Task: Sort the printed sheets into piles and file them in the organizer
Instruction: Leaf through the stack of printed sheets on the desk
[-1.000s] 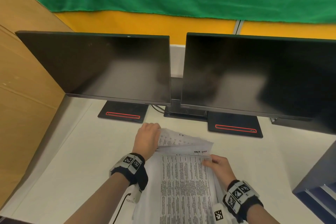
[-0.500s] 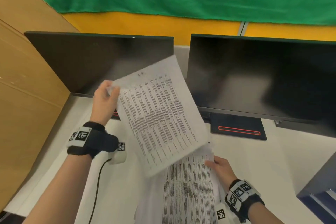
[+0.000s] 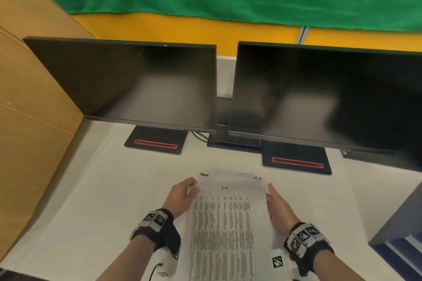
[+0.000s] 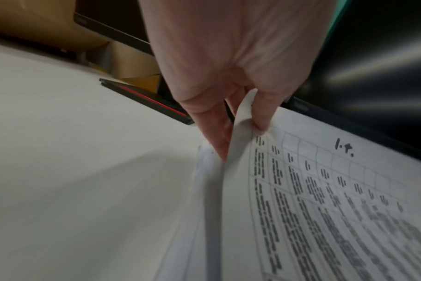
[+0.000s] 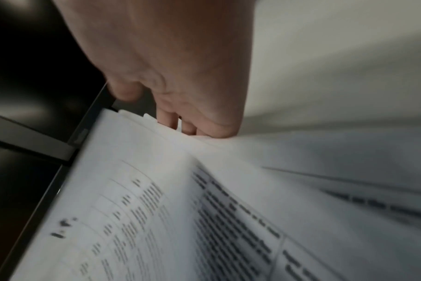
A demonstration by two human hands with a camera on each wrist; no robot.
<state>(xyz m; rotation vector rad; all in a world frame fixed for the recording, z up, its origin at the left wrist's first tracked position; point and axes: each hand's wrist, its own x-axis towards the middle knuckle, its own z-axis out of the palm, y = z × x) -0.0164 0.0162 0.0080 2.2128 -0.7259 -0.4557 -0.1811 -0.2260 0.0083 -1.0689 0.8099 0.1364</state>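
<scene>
Left hand (image 4: 231,62) pinches top sheet (image 3: 222,223); lower sheets hidden, print blurred

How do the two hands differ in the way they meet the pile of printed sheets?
The left hand pinches the top sheet at its far left corner and curls that corner up; the right hand lies with fingers mostly straight along the right edge of the pile. The left hand lifts one sheet; the right hand lifts none. Both wear tagged black wrist straps.
</scene>
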